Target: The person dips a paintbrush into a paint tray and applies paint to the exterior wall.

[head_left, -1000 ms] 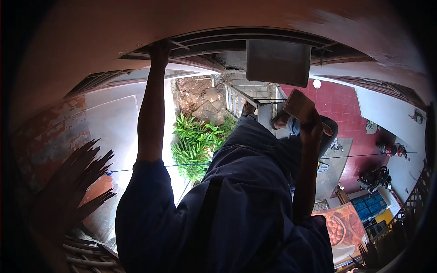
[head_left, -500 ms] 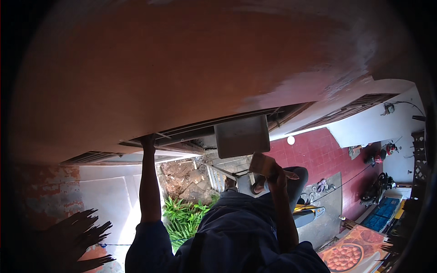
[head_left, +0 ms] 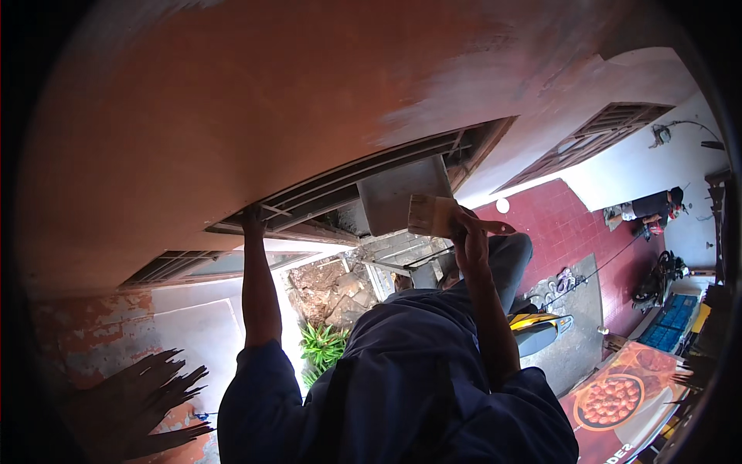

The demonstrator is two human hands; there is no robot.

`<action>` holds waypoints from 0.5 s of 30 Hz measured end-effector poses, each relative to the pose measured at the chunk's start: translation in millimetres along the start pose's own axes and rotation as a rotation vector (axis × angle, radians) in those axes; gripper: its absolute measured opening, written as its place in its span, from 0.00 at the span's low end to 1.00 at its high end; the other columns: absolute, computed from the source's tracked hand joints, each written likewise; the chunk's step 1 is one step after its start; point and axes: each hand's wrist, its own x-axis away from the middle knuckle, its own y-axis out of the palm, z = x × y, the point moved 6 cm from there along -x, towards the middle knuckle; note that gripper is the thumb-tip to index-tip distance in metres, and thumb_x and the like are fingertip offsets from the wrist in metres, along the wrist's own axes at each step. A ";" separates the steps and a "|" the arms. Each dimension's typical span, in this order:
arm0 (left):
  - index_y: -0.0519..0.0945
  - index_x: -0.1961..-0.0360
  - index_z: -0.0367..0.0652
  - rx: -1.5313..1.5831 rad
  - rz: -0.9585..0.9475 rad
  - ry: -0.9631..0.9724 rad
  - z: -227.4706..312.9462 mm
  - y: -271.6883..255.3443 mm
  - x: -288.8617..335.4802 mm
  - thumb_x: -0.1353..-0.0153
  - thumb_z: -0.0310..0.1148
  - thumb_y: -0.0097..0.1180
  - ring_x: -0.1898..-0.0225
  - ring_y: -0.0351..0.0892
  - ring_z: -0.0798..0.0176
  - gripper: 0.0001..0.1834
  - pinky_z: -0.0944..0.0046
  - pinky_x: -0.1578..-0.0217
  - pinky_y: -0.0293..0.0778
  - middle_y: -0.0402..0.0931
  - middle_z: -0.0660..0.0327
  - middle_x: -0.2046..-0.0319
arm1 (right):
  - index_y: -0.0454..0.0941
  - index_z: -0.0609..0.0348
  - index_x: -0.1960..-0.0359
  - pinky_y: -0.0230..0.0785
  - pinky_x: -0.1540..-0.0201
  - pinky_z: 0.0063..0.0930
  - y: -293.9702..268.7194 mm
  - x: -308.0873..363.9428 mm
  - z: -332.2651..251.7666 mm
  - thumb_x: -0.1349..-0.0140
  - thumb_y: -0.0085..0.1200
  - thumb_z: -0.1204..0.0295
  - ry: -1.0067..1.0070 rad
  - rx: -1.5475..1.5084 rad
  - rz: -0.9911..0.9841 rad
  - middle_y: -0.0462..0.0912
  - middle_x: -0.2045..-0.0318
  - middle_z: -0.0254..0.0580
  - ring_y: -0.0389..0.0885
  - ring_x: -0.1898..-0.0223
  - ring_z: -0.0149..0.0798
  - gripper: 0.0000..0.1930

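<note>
My right hand (head_left: 470, 238) is closed round the handle of a wide, flat paintbrush (head_left: 433, 215), with its bristles pointing left. From my view the brush overlaps the lower right edge of a grey rectangular tray (head_left: 398, 189), which rests at the window opening. I cannot tell whether they touch. Over to the left, my raised left hand (head_left: 252, 220) grips the edge of the barred window frame (head_left: 301, 203); its fingers are partly lost in shadow. Above the window spreads an orange wall (head_left: 255, 100) with a pale, streaky patch towards the right.
Below me are a metal ladder-like stand (head_left: 421, 277), stony ground (head_left: 340, 294) and green plants (head_left: 321, 344). Red floor tiles (head_left: 541, 220) lie to the right, with shoes (head_left: 564, 280), a yellow motorbike part (head_left: 537, 329) and a printed banner (head_left: 618, 394). Another person (head_left: 653, 205) is farther off.
My view has tilted. My right hand has raised the paintbrush, so it now overlaps the tray's lower edge. The left hand keeps its grip on the frame. The distant person shows more fully.
</note>
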 end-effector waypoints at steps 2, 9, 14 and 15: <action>0.68 0.52 0.41 -0.280 -0.067 0.278 22.3 8.3 0.9 0.44 0.36 0.51 0.60 0.74 0.53 0.19 0.57 0.62 0.70 0.75 0.54 0.61 | 0.68 0.62 0.53 0.66 0.54 0.32 31.9 17.9 -26.1 0.53 0.53 0.86 -0.484 0.745 -0.173 0.74 0.57 0.47 0.73 0.56 0.41 0.22; 0.71 0.56 0.40 -0.613 -0.047 0.425 9.5 6.6 -6.2 0.42 0.39 0.49 0.61 0.74 0.55 0.17 0.60 0.59 0.70 0.75 0.55 0.63 | 0.72 0.66 0.58 0.67 0.62 0.26 5.8 35.1 -60.8 0.44 0.50 0.76 -0.645 0.723 0.047 0.76 0.67 0.41 0.74 0.66 0.33 0.12; 0.71 0.54 0.41 -0.265 -0.160 0.387 -33.0 2.8 -30.7 0.39 0.46 0.43 0.55 0.72 0.55 0.21 0.56 0.56 0.69 0.72 0.53 0.58 | 0.66 0.66 0.50 0.62 0.48 0.34 -58.3 33.1 -112.3 0.39 0.42 0.68 -0.686 0.856 0.266 0.74 0.56 0.46 0.72 0.53 0.41 0.18; 0.72 0.54 0.41 -0.532 -0.114 0.518 -30.8 3.1 -27.9 0.40 0.46 0.44 0.55 0.71 0.54 0.21 0.55 0.55 0.68 0.72 0.52 0.57 | 0.66 0.65 0.50 0.60 0.47 0.35 -68.9 33.5 -122.8 0.38 0.39 0.64 -0.690 0.879 0.297 0.74 0.55 0.45 0.70 0.51 0.40 0.20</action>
